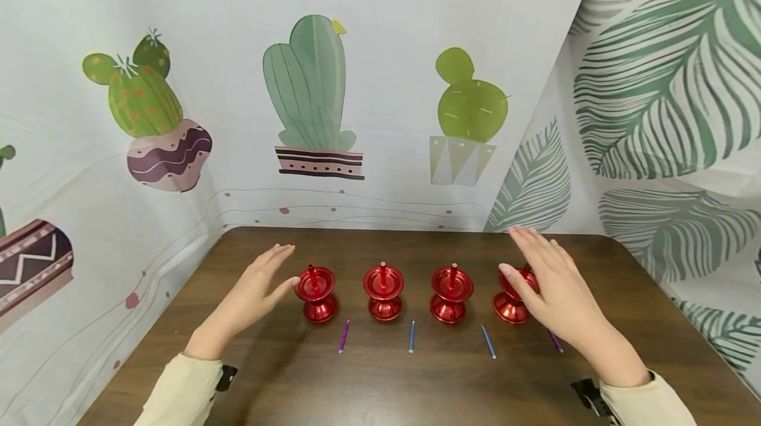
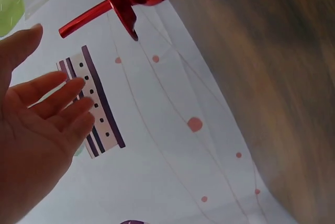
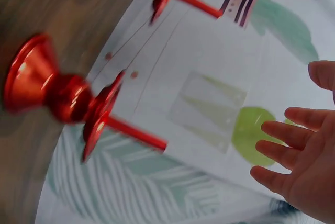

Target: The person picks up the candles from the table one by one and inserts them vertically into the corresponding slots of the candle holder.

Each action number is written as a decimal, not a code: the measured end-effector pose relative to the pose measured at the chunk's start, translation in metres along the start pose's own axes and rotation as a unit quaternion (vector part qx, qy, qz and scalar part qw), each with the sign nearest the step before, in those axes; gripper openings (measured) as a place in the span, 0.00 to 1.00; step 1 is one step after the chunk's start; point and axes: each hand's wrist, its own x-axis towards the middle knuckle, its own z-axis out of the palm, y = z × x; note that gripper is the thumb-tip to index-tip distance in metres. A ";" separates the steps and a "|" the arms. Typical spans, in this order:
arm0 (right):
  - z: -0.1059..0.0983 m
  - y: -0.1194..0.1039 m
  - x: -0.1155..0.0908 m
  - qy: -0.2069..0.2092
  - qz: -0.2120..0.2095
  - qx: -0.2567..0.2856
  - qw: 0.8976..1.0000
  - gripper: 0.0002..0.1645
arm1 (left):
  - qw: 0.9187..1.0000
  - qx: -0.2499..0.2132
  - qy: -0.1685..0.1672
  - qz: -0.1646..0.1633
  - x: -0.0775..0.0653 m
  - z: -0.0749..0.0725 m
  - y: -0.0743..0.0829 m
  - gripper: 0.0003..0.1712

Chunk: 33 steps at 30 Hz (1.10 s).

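Observation:
Several shiny red metal candle holders stand upright in a row across the table, each with a thin red stem rising from its dish. My left hand [image 1: 252, 297] is held up beside the leftmost candle holder [image 1: 321, 309], fingers extended and holding nothing. Raised at the other end, my right hand [image 1: 555, 290] partly hides the rightmost candle holder [image 1: 510, 308] in the head view; its fingers are straight too. Between them stand two more candle holders, one left of centre [image 1: 385, 308] and one right of centre [image 1: 448, 309]. Both wrist views show bare palms.
In front of the holders lie thin candle-like sticks: a purple stick [image 1: 344, 337], a blue stick [image 1: 411, 337], another blue stick [image 1: 488, 342] and a purple stick [image 1: 555, 341] near my right wrist. The brown wooden table [image 1: 368, 386] meets a cactus-print cloth [image 1: 392, 82] behind.

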 end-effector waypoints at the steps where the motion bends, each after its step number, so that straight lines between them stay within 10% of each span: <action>1: 0.001 -0.004 0.002 0.001 -0.005 0.008 1.000 0.37 | 1.000 -0.012 -0.010 -0.002 0.000 0.001 0.000 0.33; 33: 0.066 -0.119 0.050 -0.101 -0.072 0.171 0.977 0.35 | 0.979 -0.106 -0.161 -0.061 0.007 0.027 -0.023 0.38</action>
